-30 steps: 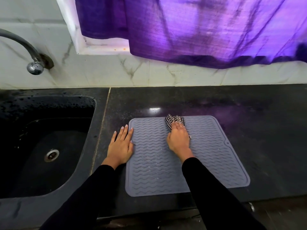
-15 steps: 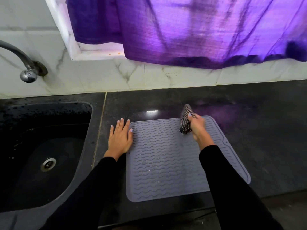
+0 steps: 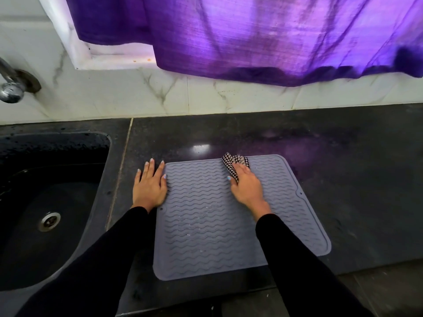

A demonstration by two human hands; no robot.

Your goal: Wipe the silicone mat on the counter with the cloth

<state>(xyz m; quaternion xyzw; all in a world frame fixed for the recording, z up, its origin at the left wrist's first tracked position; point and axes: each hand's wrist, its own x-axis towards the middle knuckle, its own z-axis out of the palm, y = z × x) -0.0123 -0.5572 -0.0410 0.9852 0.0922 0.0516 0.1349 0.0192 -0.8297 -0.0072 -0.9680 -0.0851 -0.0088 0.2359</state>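
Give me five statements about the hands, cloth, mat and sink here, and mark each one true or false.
1. The right hand presses the checkered cloth onto the mat. True.
2. The cloth lies at the mat's near edge. False: it is at the far edge, toward the wall.
3. The left hand lies flat at the mat's left edge. True.
4. The sink is to the right of the mat. False: it is to the left.
5. The left hand holds a second cloth. False: it holds nothing.
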